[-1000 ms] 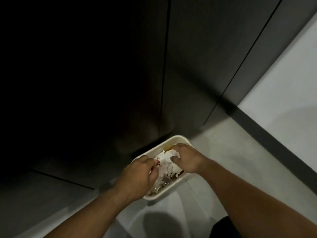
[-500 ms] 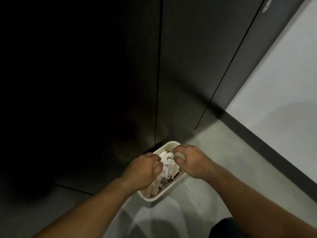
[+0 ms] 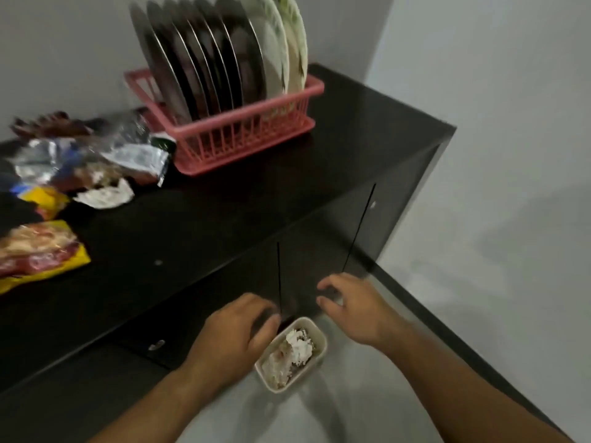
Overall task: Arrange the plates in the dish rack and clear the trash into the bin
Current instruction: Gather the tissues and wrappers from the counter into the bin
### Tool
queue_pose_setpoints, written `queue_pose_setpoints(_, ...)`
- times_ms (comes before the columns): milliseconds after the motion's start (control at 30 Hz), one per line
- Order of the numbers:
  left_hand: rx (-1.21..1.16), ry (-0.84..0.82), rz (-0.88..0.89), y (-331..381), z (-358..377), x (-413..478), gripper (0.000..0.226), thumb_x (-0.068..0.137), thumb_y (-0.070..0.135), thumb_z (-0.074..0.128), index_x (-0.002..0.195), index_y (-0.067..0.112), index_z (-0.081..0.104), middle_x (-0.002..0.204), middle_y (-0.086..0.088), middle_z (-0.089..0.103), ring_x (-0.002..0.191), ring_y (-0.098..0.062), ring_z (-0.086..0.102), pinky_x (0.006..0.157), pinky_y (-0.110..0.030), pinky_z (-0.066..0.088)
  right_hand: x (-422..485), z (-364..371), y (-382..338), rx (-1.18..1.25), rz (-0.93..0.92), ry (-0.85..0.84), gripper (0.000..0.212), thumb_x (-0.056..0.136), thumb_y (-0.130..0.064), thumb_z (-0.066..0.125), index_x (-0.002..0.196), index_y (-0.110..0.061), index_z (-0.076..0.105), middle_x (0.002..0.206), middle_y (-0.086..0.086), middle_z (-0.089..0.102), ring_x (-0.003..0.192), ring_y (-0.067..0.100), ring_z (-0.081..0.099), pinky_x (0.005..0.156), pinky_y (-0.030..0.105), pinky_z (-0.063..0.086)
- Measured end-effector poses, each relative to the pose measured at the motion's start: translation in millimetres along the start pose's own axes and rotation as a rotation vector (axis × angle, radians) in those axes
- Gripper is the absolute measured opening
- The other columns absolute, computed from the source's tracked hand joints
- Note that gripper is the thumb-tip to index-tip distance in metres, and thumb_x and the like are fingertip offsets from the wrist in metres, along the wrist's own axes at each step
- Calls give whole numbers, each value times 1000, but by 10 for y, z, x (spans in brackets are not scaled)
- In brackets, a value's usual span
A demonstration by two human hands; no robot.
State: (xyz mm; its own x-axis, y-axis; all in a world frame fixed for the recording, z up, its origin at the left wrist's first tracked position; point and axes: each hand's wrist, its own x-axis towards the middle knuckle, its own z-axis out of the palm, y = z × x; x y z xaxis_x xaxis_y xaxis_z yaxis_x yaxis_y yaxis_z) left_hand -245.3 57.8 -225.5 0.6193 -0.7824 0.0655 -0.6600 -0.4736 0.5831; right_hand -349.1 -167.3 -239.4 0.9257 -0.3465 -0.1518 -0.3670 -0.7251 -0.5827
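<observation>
A small cream bin (image 3: 320, 346) stands on the floor against the dark cabinet, holding crumpled white paper (image 3: 299, 346) and other scraps. My left hand (image 3: 235, 332) hovers just left of the bin, fingers curled loosely and holding nothing. My right hand (image 3: 355, 306) is above and right of the bin, fingers spread and empty. On the cabinet top, a pink dish rack (image 3: 246, 132) holds several steel plates (image 3: 198, 59) and two white patterned plates (image 3: 284, 49), all standing on edge. Wrappers and foil trash (image 3: 89, 161) lie left of the rack.
The dark cabinet (image 3: 319, 174) has doors with small knobs. A yellow and red snack packet (image 3: 38, 251) lies at the far left of the top. Grey floor (image 3: 479, 298) opens to the right, bounded by a dark skirting and pale walls.
Both hands have lifted out of the bin and let go of the white paper, which now lies inside. The view has swung up, bringing the cabinet top, rack and wrappers into sight.
</observation>
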Motion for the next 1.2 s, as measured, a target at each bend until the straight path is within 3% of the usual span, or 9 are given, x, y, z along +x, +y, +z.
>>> queue_pose_setpoints(133, 31, 56, -34, 290, -624, -186, 28, 90, 54, 51, 109, 36, 63, 102, 24, 57, 88, 8, 55, 75, -16, 49, -112, -457, -621, 46, -68, 11, 23, 94, -41, 60, 116, -36, 61, 106, -22, 52, 98, -2, 53, 77, 16, 41)
queue_pose_setpoints(300, 156, 161, -14, 332, -1404, -239, 38, 89, 56, 44, 113, 34, 62, 106, 20, 57, 93, 3, 56, 80, -23, 52, -63, -659, -1424, 87, -202, 27, 22, 93, -36, 63, 114, -34, 63, 103, -18, 56, 96, -1, 56, 84, 22, 50)
queue_pose_setpoints(633, 396, 250, -130, -887, -2470, -654, 43, 89, 55, 50, 121, 28, 60, 121, 9, 58, 111, -7, 49, 88, -25, 44, 237, -185, -2589, 21, -230, 33, 25, 93, -37, 62, 118, -33, 62, 108, -19, 54, 97, -2, 55, 77, 17, 46)
queue_pose_setpoints(800, 518, 67, -237, -1617, -2850, -580, 75, 82, 75, 40, 145, 36, 32, 151, 5, 32, 139, -19, 26, 110, -45, 31, 500, 160, -3135, -14, -209, 19, 29, 93, -39, 62, 122, -34, 60, 107, -22, 51, 98, -1, 54, 77, 18, 46)
queue_pose_setpoints(900, 503, -102, -236, -1794, -2782, -451, 86, 77, 82, 36, 149, 42, 13, 161, 5, 9, 146, -24, 12, 113, -52, 23, 564, 313, -3278, -51, -182, 12, 31, 94, -38, 61, 125, -31, 60, 113, -18, 52, 105, 2, 54, 87, 23, 48)
queue_pose_setpoints(1000, 470, -209, -230, -1917, -2652, -309, 88, 77, 83, 35, 150, 43, 7, 162, 6, 1, 146, -27, 10, 112, -56, 23, 627, 417, -3360, -94, -160, 25, 33, 95, -38, 60, 126, -28, 60, 117, -14, 52, 108, 5, 53, 91, 25, 48)
queue_pose_setpoints(1100, 520, -220, -197, -2030, -2482, -236, 78, 81, 80, 28, 149, 44, 13, 160, 3, 11, 141, -28, 21, 107, -53, 29, 734, 486, -3380, -125, -138, 14, 35, 96, -39, 57, 129, -28, 58, 129, -12, 50, 118, 7, 50, 98, 27, 45)
queue_pose_setpoints(1200, 590, -93, -72, -2140, -2361, -185, 68, 86, 75, 23, 145, 41, 26, 147, 2, 33, 123, -22, 39, 94, -40, 40, 957, 555, -3395, -184, -143, -10, 40, 98, -41, 52, 134, -24, 56, 143, -8, 46, 128, 12, 46, 106, 31, 40)
